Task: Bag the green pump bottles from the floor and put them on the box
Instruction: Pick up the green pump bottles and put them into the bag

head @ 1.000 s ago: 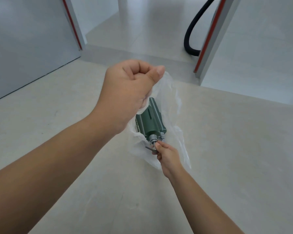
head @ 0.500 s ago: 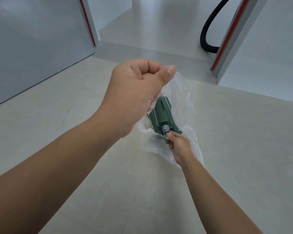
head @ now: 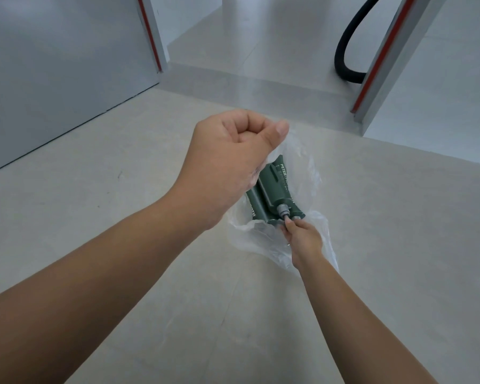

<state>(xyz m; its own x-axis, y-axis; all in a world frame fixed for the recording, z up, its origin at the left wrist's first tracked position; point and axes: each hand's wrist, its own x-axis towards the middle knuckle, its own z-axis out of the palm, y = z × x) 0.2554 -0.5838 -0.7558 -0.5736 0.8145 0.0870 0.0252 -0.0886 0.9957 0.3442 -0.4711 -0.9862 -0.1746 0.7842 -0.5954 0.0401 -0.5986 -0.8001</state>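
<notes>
Bottles come first: we see the green pump bottles (head: 273, 194) bunched together inside a clear plastic bag (head: 302, 173), at least two of them side by side, their grey pump necks pointing back toward us and their bases pushed deeper into the bag. White lettering runs along the bodies, though we can read only part of it. Our right hand (head: 302, 238) has its grip closed on the pump ends, fingertips pinched around the necks at the bag's mouth, and we judge it is feeding or settling the bottles further in. Our left hand (head: 233, 159) is a closed fist above them, its grip bunching the upper edge of the bag so the film hangs open below it; the bag and its load hang clear of the floor (head: 399, 245), held between the two hands. As for progress, we judge the bagging step to be nearly done for this bunch: the bottles are off the floor and mostly inside the film, but the mouth is not yet gathered shut. What is left is closing or gathering the bag and carrying it to the box, which we cannot see anywhere here, nor can we see any further bottles lying on the floor. Beyond the hands, a black hose (head: 344, 51) curls behind a red-edged panel (head: 383, 56) at the far right.
</notes>
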